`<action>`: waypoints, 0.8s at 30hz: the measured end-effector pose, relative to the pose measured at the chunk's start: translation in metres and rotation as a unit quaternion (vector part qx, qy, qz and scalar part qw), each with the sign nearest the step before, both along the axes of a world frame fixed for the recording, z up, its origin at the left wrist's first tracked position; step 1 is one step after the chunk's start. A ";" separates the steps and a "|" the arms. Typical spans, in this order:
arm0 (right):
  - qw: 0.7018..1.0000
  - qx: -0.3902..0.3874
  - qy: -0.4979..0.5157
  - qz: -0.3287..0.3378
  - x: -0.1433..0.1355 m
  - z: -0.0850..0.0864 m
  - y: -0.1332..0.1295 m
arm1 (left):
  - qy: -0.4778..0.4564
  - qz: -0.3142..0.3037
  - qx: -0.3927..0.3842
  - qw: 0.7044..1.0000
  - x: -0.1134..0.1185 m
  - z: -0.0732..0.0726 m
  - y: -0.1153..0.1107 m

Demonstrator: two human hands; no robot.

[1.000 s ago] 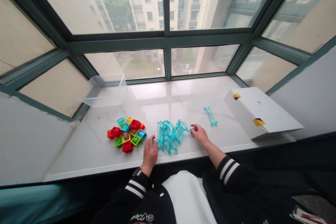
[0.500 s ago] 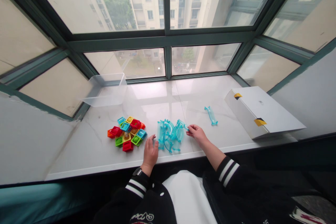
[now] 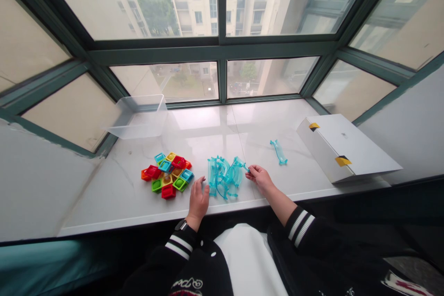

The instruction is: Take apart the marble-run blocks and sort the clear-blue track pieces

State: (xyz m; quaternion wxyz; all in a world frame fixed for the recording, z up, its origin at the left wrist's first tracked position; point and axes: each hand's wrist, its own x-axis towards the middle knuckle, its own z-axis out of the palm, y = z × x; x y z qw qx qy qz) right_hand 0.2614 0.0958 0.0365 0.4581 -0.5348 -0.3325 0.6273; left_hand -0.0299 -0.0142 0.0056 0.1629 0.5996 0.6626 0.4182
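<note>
A heap of clear blue plastic track pieces [image 3: 225, 178] lies on the white sill in front of me. At the heap's right edge my right hand [image 3: 258, 177] pinches the end of one blue track piece [image 3: 243, 164] between thumb and fingers. My left hand [image 3: 199, 199] rests at the heap's left side, fingers extended and slightly apart, with nothing in it. Left of that hand is a pile of red, yellow, green, orange and blue plastic blocks [image 3: 168, 175]. One single blue track piece [image 3: 279, 152] lies apart, beyond my right hand.
A clear plastic bin [image 3: 142, 122] stands at the back left by the window. On the right is a white box [image 3: 347, 143] with yellow-and-black tape. The sill's front edge [image 3: 138, 220] runs just before my body, and window frames [image 3: 222, 53] bound the back.
Both hands stay almost in place; my right hand keeps its pinch on the track piece. The whole view shifts very slightly.
</note>
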 end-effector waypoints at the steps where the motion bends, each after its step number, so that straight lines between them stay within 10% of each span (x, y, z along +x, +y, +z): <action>1: 1.000 0.003 -0.004 0.001 0.000 0.001 0.000 | 0.004 0.001 0.008 1.000 0.000 0.002 -0.001; 12: 0.996 0.059 -0.066 0.029 -0.007 0.010 -0.004 | 0.219 -0.224 0.037 0.949 0.063 0.076 0.031; 24: 0.992 0.085 -0.085 0.020 -0.004 0.010 0.000 | 0.361 -0.213 -0.074 0.905 0.090 0.077 0.052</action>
